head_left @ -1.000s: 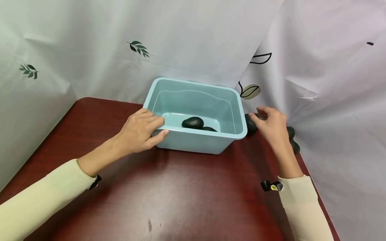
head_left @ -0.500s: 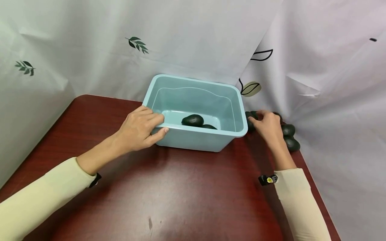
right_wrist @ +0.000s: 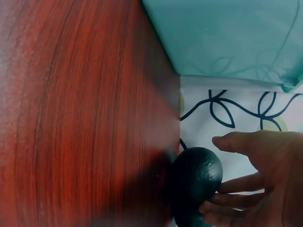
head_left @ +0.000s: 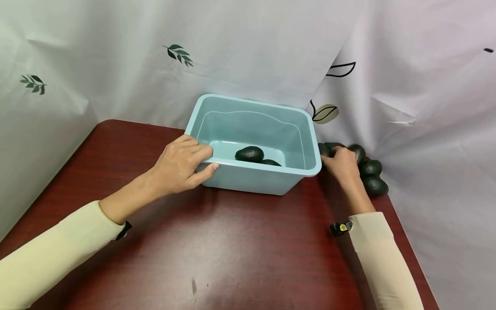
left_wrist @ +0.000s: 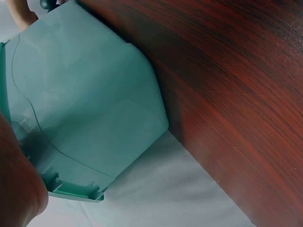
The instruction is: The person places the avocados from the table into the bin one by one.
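A light blue bin [head_left: 255,168] stands upright with two dark green avocados [head_left: 249,154] visible inside. My left hand [head_left: 180,163] grips its front left rim, thumb outside and fingers over the edge; part of that hand [left_wrist: 19,179] shows beside the bin wall [left_wrist: 90,94] in the left wrist view. Just right of the bin, my right hand [head_left: 342,165] reaches down among more avocados [head_left: 370,168]. In the right wrist view this hand [right_wrist: 265,175] has its thumb apart from a dark avocado [right_wrist: 196,172], its fingers beside or touching the far side; contact is partly hidden.
Several avocados lie along the right rear edge of the dark red wooden table [head_left: 232,241]. White cloth [head_left: 252,51] with leaf prints hangs behind the bin and on both sides. A black wrist camera [head_left: 341,228] sits at my right cuff.
My right hand has moved slightly left and lower beside the bin, uncovering more of the avocados to its right. My left hand keeps its grip on the rim.
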The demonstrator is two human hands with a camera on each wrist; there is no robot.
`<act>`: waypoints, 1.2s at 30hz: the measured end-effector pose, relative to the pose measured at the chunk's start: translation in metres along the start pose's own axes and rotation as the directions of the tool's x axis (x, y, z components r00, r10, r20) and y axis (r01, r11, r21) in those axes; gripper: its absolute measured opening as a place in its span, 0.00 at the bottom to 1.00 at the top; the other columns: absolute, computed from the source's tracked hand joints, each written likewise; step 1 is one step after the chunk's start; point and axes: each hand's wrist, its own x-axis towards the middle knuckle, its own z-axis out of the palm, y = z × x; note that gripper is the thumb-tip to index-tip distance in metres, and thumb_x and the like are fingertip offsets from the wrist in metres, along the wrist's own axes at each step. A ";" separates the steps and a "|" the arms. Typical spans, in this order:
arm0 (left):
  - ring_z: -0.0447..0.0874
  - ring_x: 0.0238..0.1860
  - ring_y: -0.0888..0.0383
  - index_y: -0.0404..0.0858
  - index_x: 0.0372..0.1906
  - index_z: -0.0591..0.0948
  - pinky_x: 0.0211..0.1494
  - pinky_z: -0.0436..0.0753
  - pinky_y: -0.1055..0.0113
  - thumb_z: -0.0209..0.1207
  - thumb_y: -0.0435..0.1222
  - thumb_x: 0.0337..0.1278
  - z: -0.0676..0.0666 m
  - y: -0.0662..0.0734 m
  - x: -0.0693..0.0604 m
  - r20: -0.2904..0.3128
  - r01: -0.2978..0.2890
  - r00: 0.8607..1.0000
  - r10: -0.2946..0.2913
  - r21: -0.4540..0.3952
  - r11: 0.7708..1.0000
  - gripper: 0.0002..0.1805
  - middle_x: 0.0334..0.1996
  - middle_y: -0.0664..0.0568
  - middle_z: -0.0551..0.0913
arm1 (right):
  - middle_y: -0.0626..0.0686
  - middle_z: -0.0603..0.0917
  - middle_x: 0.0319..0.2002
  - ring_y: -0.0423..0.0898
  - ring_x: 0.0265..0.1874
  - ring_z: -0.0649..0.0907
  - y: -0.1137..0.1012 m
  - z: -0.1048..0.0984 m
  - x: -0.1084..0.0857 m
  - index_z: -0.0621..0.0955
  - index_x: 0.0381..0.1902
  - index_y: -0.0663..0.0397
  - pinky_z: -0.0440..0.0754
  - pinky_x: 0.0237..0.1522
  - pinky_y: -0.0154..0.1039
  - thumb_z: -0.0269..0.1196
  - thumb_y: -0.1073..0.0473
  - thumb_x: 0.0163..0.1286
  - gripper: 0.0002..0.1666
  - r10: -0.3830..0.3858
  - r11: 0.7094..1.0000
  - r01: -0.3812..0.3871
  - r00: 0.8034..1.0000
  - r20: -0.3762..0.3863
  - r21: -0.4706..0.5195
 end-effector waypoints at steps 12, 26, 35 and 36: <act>0.57 0.22 0.57 0.41 0.28 0.66 0.42 0.78 0.57 0.47 0.51 0.86 0.001 0.001 0.003 -0.024 -0.010 1.000 0.010 -0.006 1.000 0.26 0.19 0.56 0.59 | 0.54 0.71 0.21 0.58 0.30 0.74 -0.004 0.002 0.004 0.68 0.24 0.52 0.75 0.35 0.54 0.68 0.46 0.72 0.26 0.006 0.999 -0.006 1.000 -0.018 -0.044; 0.57 0.22 0.57 0.41 0.28 0.66 0.43 0.79 0.56 0.47 0.51 0.86 0.002 0.001 0.001 -0.025 -0.005 1.000 0.005 -0.004 1.000 0.26 0.19 0.56 0.59 | 0.51 0.69 0.18 0.55 0.28 0.71 -0.003 0.003 0.003 0.70 0.21 0.53 0.71 0.31 0.50 0.68 0.52 0.66 0.22 0.005 1.000 -0.005 1.000 -0.014 -0.014; 0.57 0.22 0.57 0.41 0.27 0.66 0.42 0.78 0.57 0.48 0.51 0.85 0.002 0.001 0.002 -0.023 -0.004 1.000 0.004 -0.003 1.000 0.25 0.19 0.56 0.59 | 0.73 0.90 0.43 0.70 0.46 0.87 -0.006 -0.002 -0.001 0.87 0.45 0.71 0.88 0.49 0.64 0.67 0.52 0.71 0.22 0.000 1.000 0.000 1.000 -0.005 -0.006; 0.57 0.22 0.57 0.41 0.27 0.66 0.42 0.78 0.57 0.48 0.51 0.85 0.002 0.001 0.002 -0.023 -0.003 1.000 0.003 -0.003 1.000 0.25 0.19 0.56 0.59 | 0.69 0.88 0.36 0.67 0.40 0.85 -0.005 -0.002 0.000 0.85 0.38 0.68 0.86 0.43 0.60 0.67 0.52 0.70 0.20 -0.004 1.000 0.004 1.000 -0.004 -0.015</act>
